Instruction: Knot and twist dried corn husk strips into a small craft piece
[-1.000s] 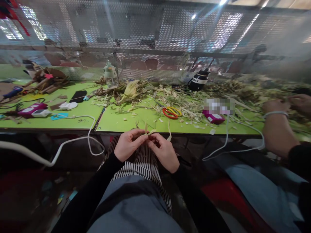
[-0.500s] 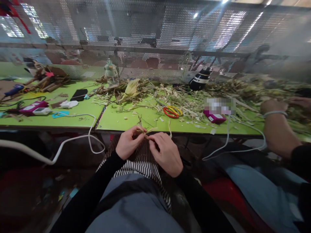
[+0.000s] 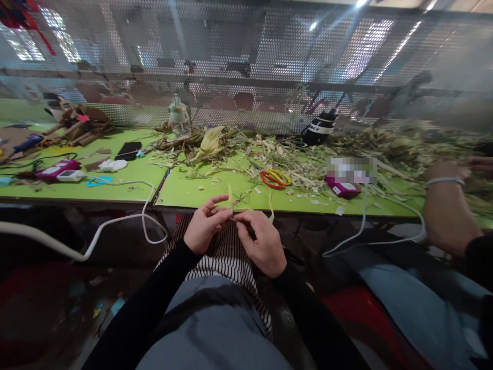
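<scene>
My left hand (image 3: 207, 224) and my right hand (image 3: 262, 240) meet above my lap, just off the near table edge. Between their fingertips is a thin, pale corn husk strip (image 3: 230, 196), with one end standing up beside my left index finger. Both hands pinch it, thumb against fingers; the part inside the fingers is hidden. Another pale end (image 3: 271, 200) curls up past my right knuckles. Beyond my hands, scissors (image 3: 275, 179) with red and yellow handles lie on the green table (image 3: 181, 191). A yellowish corn husk (image 3: 210, 144) rests farther back.
Husk scraps (image 3: 300, 162) spread over the table toward the right. A dark bottle (image 3: 320, 127) and a pale green bottle (image 3: 178, 117) stand by the mesh screen. White cables (image 3: 144, 205) hang over the front edge. At right, another person's arm (image 3: 447, 205) reaches over the table.
The strip's end has swung upright by my left hand, whose index finger has lifted and straightened. My right hand stays nearly in place. The whole view has shifted slightly.
</scene>
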`<state>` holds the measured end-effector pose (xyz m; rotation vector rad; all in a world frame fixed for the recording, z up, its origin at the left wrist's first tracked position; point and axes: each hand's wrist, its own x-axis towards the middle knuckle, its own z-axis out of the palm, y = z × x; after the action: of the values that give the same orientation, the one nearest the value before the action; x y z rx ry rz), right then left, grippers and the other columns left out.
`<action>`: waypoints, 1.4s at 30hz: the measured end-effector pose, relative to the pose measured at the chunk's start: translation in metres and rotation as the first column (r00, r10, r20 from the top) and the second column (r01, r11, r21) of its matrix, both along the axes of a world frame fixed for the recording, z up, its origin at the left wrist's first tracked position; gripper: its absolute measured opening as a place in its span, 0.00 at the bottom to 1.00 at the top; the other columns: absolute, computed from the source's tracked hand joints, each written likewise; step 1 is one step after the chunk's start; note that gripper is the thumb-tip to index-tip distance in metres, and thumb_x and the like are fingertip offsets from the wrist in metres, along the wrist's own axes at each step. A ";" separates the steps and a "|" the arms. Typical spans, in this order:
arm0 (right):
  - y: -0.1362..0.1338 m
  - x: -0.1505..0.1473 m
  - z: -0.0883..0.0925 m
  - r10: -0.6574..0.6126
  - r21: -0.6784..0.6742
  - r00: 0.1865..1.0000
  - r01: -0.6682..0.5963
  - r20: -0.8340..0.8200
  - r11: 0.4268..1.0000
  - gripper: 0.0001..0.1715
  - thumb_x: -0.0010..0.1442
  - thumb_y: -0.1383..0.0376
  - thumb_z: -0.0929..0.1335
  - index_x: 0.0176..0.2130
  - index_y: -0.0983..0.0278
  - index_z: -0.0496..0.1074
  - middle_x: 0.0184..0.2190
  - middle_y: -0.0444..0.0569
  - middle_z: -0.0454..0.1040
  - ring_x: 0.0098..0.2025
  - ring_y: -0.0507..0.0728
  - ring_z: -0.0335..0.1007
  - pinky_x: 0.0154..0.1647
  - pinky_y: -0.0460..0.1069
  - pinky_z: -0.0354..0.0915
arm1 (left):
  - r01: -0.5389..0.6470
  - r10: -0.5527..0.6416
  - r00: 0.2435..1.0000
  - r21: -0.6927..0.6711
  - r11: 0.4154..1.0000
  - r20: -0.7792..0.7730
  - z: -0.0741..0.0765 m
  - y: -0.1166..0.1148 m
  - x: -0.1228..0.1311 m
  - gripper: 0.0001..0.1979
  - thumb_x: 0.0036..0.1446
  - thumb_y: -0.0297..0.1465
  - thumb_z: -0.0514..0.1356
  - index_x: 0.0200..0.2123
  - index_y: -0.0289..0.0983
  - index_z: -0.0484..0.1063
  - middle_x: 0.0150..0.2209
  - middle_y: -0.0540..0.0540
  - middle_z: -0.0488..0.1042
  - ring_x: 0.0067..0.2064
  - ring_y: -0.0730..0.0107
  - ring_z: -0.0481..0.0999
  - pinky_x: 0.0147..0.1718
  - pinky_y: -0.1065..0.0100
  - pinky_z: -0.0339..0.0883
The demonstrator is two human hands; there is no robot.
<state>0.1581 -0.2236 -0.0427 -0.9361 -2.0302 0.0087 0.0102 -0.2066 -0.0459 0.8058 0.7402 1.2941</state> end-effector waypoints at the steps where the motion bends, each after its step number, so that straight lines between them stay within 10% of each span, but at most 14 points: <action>1: 0.000 -0.001 0.000 0.002 -0.009 1.000 -0.002 -0.016 1.000 0.08 0.61 0.71 0.62 0.40 0.62 0.68 0.36 0.50 0.74 0.40 0.57 0.68 0.42 0.52 0.65 | 0.010 -0.008 0.997 -0.028 1.000 0.078 0.000 0.000 0.001 0.22 0.41 0.28 0.68 0.42 0.35 0.69 0.25 0.54 0.72 0.22 0.85 0.66 0.21 0.81 0.56; 5: 0.001 -0.005 -0.005 -0.021 -0.028 0.999 0.020 -0.042 0.999 0.07 0.60 0.70 0.62 0.40 0.62 0.67 0.36 0.51 0.73 0.40 0.57 0.68 0.41 0.52 0.66 | -0.012 0.024 0.974 -0.058 0.998 0.224 0.000 -0.002 0.007 0.21 0.38 0.26 0.69 0.39 0.35 0.70 0.29 0.50 0.75 0.31 0.80 0.73 0.28 0.80 0.63; 11: 0.004 -0.003 -0.009 -0.082 -0.065 0.992 0.076 -0.098 0.995 0.05 0.60 0.69 0.63 0.37 0.62 0.67 0.34 0.50 0.73 0.39 0.57 0.69 0.40 0.51 0.66 | -0.095 0.101 0.994 0.125 0.988 -0.041 -0.003 -0.004 0.006 0.26 0.43 0.29 0.68 0.48 0.38 0.69 0.27 0.53 0.74 0.23 0.83 0.68 0.20 0.80 0.58; 23: 0.009 0.016 0.002 -0.095 -0.235 0.959 0.030 -0.268 0.971 0.09 0.61 0.68 0.60 0.37 0.62 0.69 0.33 0.47 0.71 0.34 0.54 0.68 0.36 0.49 0.64 | 0.360 -0.360 0.933 -0.048 0.932 0.016 0.002 0.000 -0.016 0.14 0.50 0.31 0.62 0.41 0.35 0.70 0.37 0.39 0.79 0.36 0.65 0.79 0.31 0.70 0.70; 35: 0.007 0.007 -0.004 -0.150 0.001 0.985 0.151 -0.081 0.989 0.04 0.57 0.64 0.66 0.34 0.63 0.68 0.30 0.48 0.70 0.32 0.55 0.66 0.34 0.49 0.63 | 0.106 -0.106 0.994 -0.019 0.994 0.033 -0.008 0.001 0.001 0.18 0.47 0.34 0.66 0.41 0.33 0.70 0.35 0.42 0.79 0.37 0.68 0.78 0.40 0.67 0.68; 42: 0.004 -0.003 -0.013 0.042 -0.200 0.999 -0.044 -0.013 0.979 0.13 0.62 0.66 0.60 0.26 0.63 0.65 0.26 0.47 0.70 0.33 0.54 0.67 0.37 0.48 0.63 | 0.107 -0.107 0.994 -0.035 0.994 -0.005 -0.007 -0.004 0.002 0.18 0.44 0.33 0.67 0.39 0.33 0.71 0.32 0.44 0.79 0.38 0.69 0.78 0.43 0.68 0.67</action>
<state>0.1551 -0.2193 -0.0560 -1.0135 -2.0686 0.2449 0.0124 -0.2105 -0.0527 0.8114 0.7136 1.1796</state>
